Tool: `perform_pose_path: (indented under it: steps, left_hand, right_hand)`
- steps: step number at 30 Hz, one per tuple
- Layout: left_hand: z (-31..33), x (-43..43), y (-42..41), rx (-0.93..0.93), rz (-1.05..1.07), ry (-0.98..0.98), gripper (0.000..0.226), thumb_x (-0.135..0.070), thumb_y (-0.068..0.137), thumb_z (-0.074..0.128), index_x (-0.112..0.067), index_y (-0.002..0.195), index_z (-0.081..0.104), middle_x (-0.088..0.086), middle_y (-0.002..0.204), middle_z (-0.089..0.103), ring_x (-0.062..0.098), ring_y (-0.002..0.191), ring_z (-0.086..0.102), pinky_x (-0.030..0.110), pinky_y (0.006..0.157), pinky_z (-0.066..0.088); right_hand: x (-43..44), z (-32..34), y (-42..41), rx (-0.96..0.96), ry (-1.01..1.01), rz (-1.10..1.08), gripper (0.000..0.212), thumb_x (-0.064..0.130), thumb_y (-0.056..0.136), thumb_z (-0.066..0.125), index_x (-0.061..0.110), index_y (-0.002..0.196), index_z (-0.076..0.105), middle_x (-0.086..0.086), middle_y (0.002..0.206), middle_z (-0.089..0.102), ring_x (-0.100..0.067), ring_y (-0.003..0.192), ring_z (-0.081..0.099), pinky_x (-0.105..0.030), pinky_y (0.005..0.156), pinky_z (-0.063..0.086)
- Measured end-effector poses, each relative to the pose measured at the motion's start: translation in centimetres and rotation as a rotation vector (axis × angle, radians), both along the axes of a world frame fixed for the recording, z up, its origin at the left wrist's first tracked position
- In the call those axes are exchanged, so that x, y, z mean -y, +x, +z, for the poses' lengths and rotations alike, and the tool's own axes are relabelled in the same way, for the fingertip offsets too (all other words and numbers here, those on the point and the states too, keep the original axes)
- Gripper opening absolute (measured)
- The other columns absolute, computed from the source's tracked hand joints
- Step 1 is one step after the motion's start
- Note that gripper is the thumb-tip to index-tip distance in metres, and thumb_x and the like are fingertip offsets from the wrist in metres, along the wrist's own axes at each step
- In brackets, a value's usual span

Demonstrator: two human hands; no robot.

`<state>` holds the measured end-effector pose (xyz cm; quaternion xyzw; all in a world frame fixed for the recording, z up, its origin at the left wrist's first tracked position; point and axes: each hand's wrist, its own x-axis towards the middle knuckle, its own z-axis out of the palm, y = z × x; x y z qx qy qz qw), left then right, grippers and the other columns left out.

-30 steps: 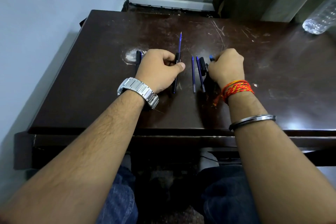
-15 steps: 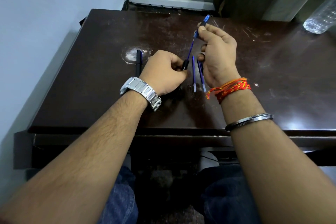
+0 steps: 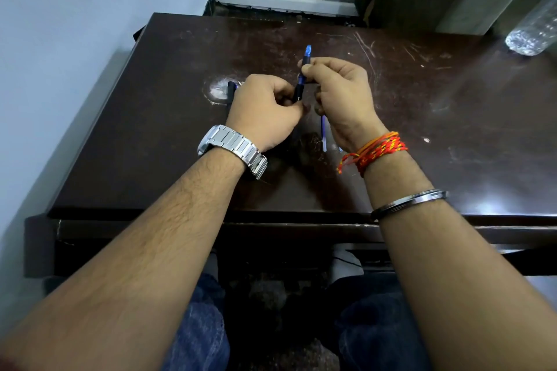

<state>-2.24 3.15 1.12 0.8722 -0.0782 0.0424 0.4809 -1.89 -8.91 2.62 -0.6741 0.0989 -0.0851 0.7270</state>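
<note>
pen [image 3: 300,86]: light, thin, stiff, probably slick plastic; tilted up over mid-table | left grip [image 3: 265,108]: curled round lower barrel | right grip [image 3: 343,96]: pinching upper barrel below blue tip | hold barrel, not tip | spare refill [image 3: 323,135] lies on table [image 3: 452,144] just near of it

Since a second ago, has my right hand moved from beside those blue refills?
Yes. The right hand has lifted and shifted left: it now covers the far ends of the blue refills it lay beside, pinching the pen that the left hand holds.

Pen [image 3: 299,88] lower end hidden in left hand [image 3: 265,113]; refills [image 3: 323,136], perhaps two, mostly behind right hand [image 3: 343,99].
</note>
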Motion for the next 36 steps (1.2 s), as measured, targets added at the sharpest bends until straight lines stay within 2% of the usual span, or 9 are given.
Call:
perform_pose_path:
  steps: [5, 9, 15, 20, 24, 26, 29, 33, 36]
  left_hand:
    - [0.17, -0.11, -0.07, -0.006, 0.028, 0.0, 0.013, -0.027, 0.081, 0.076, -0.018, 0.09, 0.079, -0.002, 0.075, 0.073, 0.012, 0.065, 0.064, 0.022, 0.058, 0.043]
    - [0.29, 0.02, -0.15, 0.015, 0.015, 0.019, 0.014, -0.027, 0.082, 0.076, -0.017, 0.091, 0.079, -0.001, 0.076, 0.074, 0.015, 0.07, 0.068, 0.027, 0.061, 0.052]
    - [0.19, -0.14, 0.02, 0.017, 0.019, 0.001, 0.012, -0.027, 0.081, 0.076, -0.016, 0.085, 0.079, 0.001, 0.073, 0.074, 0.019, 0.07, 0.07, 0.031, 0.061, 0.054]
    - [-0.02, 0.03, 0.09, 0.023, 0.035, -0.001, 0.011, -0.029, 0.08, 0.076, -0.019, 0.075, 0.074, -0.007, 0.064, 0.066, 0.01, 0.059, 0.059, 0.02, 0.056, 0.041]
    - [-0.1, 0.06, 0.17, 0.029, 0.045, -0.014, 0.012, -0.029, 0.08, 0.077, -0.02, 0.086, 0.078, -0.005, 0.071, 0.071, 0.013, 0.065, 0.064, 0.021, 0.058, 0.044]
    - [-0.11, -0.02, 0.15, 0.037, 0.035, -0.014, 0.012, -0.029, 0.078, 0.077, -0.017, 0.08, 0.077, 0.0, 0.07, 0.072, 0.014, 0.063, 0.063, 0.022, 0.057, 0.044]
    - [-0.19, -0.04, 0.21, 0.055, 0.044, -0.016, 0.013, -0.029, 0.076, 0.078, -0.017, 0.076, 0.075, -0.001, 0.068, 0.071, 0.011, 0.06, 0.059, 0.022, 0.057, 0.044]
    - [-0.2, -0.1, 0.26, 0.063, 0.052, 0.004, 0.013, -0.032, 0.074, 0.081, -0.023, 0.073, 0.071, -0.009, 0.065, 0.066, 0.004, 0.056, 0.057, 0.016, 0.051, 0.039]
    - [-0.18, -0.08, 0.25, 0.081, 0.067, 0.013, 0.022, -0.036, 0.07, 0.084, -0.024, 0.066, 0.066, -0.011, 0.061, 0.063, -0.001, 0.052, 0.052, 0.011, 0.048, 0.037]
  right_hand:
    - [-0.08, 0.26, -0.24, 0.007, 0.024, -0.004, 0.012, 0.0, 0.089, 0.058, 0.002, 0.079, 0.066, -0.004, 0.063, 0.053, 0.002, 0.031, 0.042, -0.013, 0.034, 0.034]
    - [0.06, 0.08, -0.19, 0.008, 0.025, -0.015, 0.015, 0.001, 0.086, 0.063, 0.005, 0.072, 0.065, -0.003, 0.062, 0.054, 0.001, 0.033, 0.043, -0.014, 0.036, 0.034]
    - [-0.11, 0.12, -0.35, -0.017, 0.037, 0.018, 0.013, 0.002, 0.085, 0.065, 0.004, 0.072, 0.064, -0.002, 0.06, 0.052, 0.002, 0.035, 0.044, -0.013, 0.037, 0.036]
    - [0.12, 0.07, -0.52, 0.003, 0.037, -0.005, 0.025, 0.009, 0.079, 0.078, 0.008, 0.07, 0.055, 0.003, 0.055, 0.056, 0.001, 0.036, 0.045, -0.015, 0.038, 0.037]
    - [-0.16, 0.11, -0.35, -0.017, 0.124, -0.013, 0.009, 0.009, 0.082, 0.073, 0.008, 0.087, 0.066, -0.008, 0.078, 0.065, -0.002, 0.044, 0.048, -0.018, 0.041, 0.038]
    - [-0.42, -0.02, -0.34, 0.007, 0.117, -0.034, 0.013, 0.003, 0.079, 0.074, 0.006, 0.09, 0.068, -0.01, 0.077, 0.066, -0.003, 0.048, 0.053, -0.018, 0.043, 0.041]
    - [-0.62, -0.23, -0.44, 0.013, 0.091, -0.016, 0.02, 0.006, 0.076, 0.081, 0.008, 0.09, 0.066, -0.012, 0.083, 0.067, -0.014, 0.067, 0.063, -0.021, 0.049, 0.048]
    - [-0.66, -0.27, -0.25, 0.002, 0.111, -0.008, 0.01, 0.004, 0.08, 0.073, 0.003, 0.089, 0.07, -0.014, 0.079, 0.059, -0.009, 0.056, 0.049, -0.02, 0.046, 0.044]
    - [-0.56, -0.51, -0.32, 0.022, 0.057, -0.009, 0.017, 0.006, 0.077, 0.079, 0.0, 0.091, 0.072, -0.016, 0.083, 0.068, -0.019, 0.07, 0.061, -0.025, 0.054, 0.05]
